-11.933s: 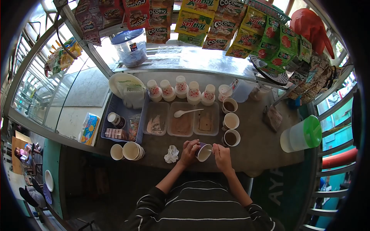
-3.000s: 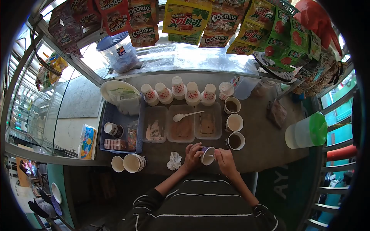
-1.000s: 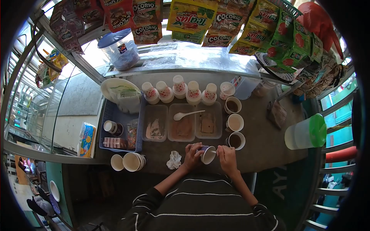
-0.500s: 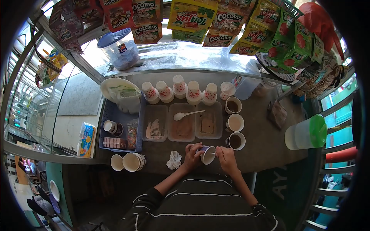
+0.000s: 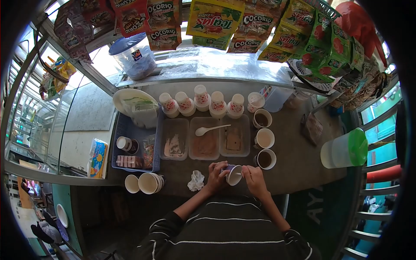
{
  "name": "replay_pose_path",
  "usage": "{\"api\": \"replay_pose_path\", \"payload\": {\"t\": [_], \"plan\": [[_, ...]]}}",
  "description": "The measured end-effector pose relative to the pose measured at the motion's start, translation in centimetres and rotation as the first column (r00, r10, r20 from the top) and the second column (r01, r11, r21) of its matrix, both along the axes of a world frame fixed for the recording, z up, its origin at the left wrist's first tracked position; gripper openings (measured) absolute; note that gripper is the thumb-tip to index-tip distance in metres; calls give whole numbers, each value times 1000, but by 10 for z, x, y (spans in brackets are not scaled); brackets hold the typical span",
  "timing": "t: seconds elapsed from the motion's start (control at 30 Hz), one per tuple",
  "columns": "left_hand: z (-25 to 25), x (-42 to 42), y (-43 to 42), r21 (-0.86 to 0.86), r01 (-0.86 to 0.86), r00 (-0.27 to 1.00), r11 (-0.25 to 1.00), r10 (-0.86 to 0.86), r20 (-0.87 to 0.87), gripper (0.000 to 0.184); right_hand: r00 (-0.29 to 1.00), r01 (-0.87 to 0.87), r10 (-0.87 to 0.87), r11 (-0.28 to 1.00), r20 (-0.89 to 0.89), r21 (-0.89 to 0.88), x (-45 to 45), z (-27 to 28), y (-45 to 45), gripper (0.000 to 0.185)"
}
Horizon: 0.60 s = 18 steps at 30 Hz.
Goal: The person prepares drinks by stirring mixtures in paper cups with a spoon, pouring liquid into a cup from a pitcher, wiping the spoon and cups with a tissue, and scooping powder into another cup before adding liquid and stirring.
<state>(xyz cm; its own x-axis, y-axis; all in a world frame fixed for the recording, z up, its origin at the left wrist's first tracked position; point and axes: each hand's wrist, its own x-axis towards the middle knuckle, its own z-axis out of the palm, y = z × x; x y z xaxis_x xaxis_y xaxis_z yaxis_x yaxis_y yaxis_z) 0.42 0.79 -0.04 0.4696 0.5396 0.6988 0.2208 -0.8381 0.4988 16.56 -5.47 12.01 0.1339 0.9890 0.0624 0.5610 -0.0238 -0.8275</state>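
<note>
My left hand (image 5: pixel 215 178) is wrapped round a paper cup (image 5: pixel 233 178) at the counter's near edge. The cup tilts a little, and a pale liquid shows inside. My right hand (image 5: pixel 255 180) pinches the end of a thin white spoon or stirrer (image 5: pixel 238 173) that reaches into this cup; its lower end is hidden. Just beyond the right hand stands a paper cup of brown drink (image 5: pixel 265 159), then a cup of paler drink (image 5: pixel 264 138) and another of dark drink (image 5: pixel 262 119). Left of my left hand lies a crumpled white tissue (image 5: pixel 196 180).
Three plastic tubs of powder (image 5: pixel 204 149) sit ahead, a white spoon (image 5: pixel 212 129) on the middle one. Behind them are several stacks of upside-down cups (image 5: pixel 217 106). A blue basket (image 5: pixel 113 149) and open cups (image 5: pixel 148 183) stand left, a green-lidded jug (image 5: pixel 336 151) right. Sachets (image 5: pixel 215 21) hang overhead.
My right hand has shifted very slightly to the left with the spoon or stirrer still in the cup. My left hand and the cup stay about where they were.
</note>
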Motion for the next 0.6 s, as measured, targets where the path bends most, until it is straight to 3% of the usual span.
{"api": "replay_pose_path", "payload": {"t": [0.07,0.2,0.27,0.3,0.37,0.4,0.47,0.5,0.57,0.6], "plan": [[-2,0,0,3,-5,1000,1000,5,2,67,997,73,-72,997,-13,18,-2,1,0,37],[-1,1,-1,-2,-10,1000,1000,10,12,67,996,29,-29,1000,85,4,-1,0,-1,33],[-1,1,0,4,-10,1000,1000,10,15,66,994,72,-73,997,-77,-21,-2,-2,0,37],[0,1,0,9,-13,1000,1000,13,18,66,994,71,-72,997,-77,-21,-3,-1,0,37],[0,1,0,4,-9,1000,1000,9,14,66,985,58,-72,995,159,87,-5,3,0,38],[1,0,-1,-1,-5,1000,1000,5,10,66,985,57,-70,995,159,87,-4,2,0,38],[1,0,0,-4,-3,1000,1000,3,13,66,995,20,-26,998,-94,-56,-2,1,-1,38],[1,0,0,-6,0,1000,1000,0,16,66,995,21,-26,998,-93,-55,-3,1,-1,38],[0,1,0,-4,-1,1000,1000,1,17,66,985,84,-97,992,142,95,-7,0,0,38],[0,1,0,-2,-3,1000,1000,3,18,66,985,84,-98,992,142,95,-5,0,0,38]]}}
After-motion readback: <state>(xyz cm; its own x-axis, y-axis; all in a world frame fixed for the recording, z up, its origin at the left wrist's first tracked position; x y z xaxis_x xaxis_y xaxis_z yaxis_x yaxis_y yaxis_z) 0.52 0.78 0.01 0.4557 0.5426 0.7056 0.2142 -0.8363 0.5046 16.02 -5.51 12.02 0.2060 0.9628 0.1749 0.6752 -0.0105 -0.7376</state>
